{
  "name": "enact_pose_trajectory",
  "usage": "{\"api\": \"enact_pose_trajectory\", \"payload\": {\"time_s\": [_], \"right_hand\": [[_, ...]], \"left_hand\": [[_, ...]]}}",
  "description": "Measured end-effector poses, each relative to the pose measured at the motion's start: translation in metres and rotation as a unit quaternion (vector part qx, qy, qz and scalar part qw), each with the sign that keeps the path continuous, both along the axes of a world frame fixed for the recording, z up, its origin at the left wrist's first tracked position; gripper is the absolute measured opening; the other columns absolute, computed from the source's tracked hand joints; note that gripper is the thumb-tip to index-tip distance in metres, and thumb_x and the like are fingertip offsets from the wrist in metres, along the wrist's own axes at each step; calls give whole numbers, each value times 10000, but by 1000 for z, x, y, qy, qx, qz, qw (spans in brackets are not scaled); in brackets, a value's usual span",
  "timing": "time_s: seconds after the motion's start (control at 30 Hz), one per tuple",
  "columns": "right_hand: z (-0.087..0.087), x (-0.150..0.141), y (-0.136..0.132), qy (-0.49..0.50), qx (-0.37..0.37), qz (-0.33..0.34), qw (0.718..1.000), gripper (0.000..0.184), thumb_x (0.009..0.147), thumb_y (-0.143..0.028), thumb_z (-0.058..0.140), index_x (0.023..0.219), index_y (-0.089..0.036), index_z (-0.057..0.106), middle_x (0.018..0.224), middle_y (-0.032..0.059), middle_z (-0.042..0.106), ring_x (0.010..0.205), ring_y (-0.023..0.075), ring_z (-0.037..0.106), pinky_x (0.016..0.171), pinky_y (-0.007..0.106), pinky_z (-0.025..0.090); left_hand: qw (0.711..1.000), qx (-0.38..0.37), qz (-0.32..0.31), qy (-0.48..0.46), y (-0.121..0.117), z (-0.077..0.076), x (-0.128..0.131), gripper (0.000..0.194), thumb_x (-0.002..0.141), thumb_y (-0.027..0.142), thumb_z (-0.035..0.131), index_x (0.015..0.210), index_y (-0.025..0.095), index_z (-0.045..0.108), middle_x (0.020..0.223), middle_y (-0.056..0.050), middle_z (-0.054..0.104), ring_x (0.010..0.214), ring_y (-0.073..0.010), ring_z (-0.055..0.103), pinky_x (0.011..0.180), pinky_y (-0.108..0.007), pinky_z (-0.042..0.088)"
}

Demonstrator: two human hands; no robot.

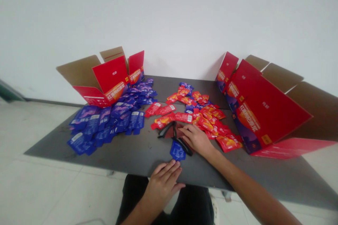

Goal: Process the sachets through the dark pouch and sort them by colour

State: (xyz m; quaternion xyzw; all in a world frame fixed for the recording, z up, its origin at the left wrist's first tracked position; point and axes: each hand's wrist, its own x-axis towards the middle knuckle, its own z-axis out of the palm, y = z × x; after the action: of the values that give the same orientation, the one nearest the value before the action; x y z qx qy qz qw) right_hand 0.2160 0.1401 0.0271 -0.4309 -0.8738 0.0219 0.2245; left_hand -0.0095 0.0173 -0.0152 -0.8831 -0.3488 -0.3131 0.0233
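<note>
From the head camera, the person's left hand point(162, 182) lies open and palm down at the near edge of the dark grey surface point(126, 160). Its fingertips point(173, 164) stop just short of a single blue sachet point(177, 151), which lies apart from the piles.

The right hand point(196, 139) is also open, not gripping, with its fingers spread across a dark red flat piece point(175, 131). A black strip point(171, 130) loops over that piece, but what the piece is cannot be made out. The blue sachet touches or nearly touches the black strip at its lower end.

Just beyond the right hand, a loose heap of red sachets point(208, 121) spreads toward the far side of the surface, with a few blue ones mixed in. A larger heap of blue sachets point(105, 123) lies to the left. An opened red cardboard carton point(111, 75) stands at the far left corner, and another point(266, 112) stands at the right end, both with brown inner flaps. A white wall point(169, 17) rises behind, and a tiled floor point(39, 189) shows below.
</note>
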Motion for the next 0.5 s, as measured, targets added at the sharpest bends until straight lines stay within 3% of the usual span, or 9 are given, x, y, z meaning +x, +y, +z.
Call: {"api": "enact_pose_trajectory", "payload": {"time_s": [0.1, 0.27, 0.33, 0.5], "right_hand": [[5, 5, 3, 3, 20, -35, 999, 341, 1004, -238, 536, 1334, -209, 619, 1172, 127, 657, 1055, 279, 626, 911, 459, 569], [-2, -7, -36, 11, -29, 73, 997, 382, 1004, -247, 556, 1385, -264, 572, 1231, 78, 648, 1117, 233, 607, 966, 372, 552], [-6, -6, -30, 12, -37, 73, 997, 351, 1002, -261, 570, 1352, -266, 598, 1207, 71, 658, 1103, 227, 616, 955, 362, 557], [4, 7, 9, 6, -1, -26, 1000, 316, 1005, -249, 544, 1303, -202, 637, 1166, 121, 661, 1048, 272, 636, 890, 431, 578]], "left_hand": [[1000, -4, 1, -10, 0, -1, 0, 331, 1025, 411, 563, 1230, 177, 675, 1241, -94, 740, 1187, -238, 686, 970, -389, 564], [999, -20, -5, -43, 1, -3, 2, 334, 1036, 417, 536, 1205, 171, 685, 1167, -87, 767, 1123, -235, 716, 955, -391, 573], [999, -16, -8, -47, 2, -2, 2, 329, 1042, 412, 527, 1193, 165, 682, 1178, -87, 764, 1127, -236, 715, 952, -394, 571], [999, -2, -7, -54, 3, 2, 3, 323, 1057, 407, 501, 1186, 164, 671, 1204, -84, 757, 1140, -237, 710, 940, -399, 566]]}}
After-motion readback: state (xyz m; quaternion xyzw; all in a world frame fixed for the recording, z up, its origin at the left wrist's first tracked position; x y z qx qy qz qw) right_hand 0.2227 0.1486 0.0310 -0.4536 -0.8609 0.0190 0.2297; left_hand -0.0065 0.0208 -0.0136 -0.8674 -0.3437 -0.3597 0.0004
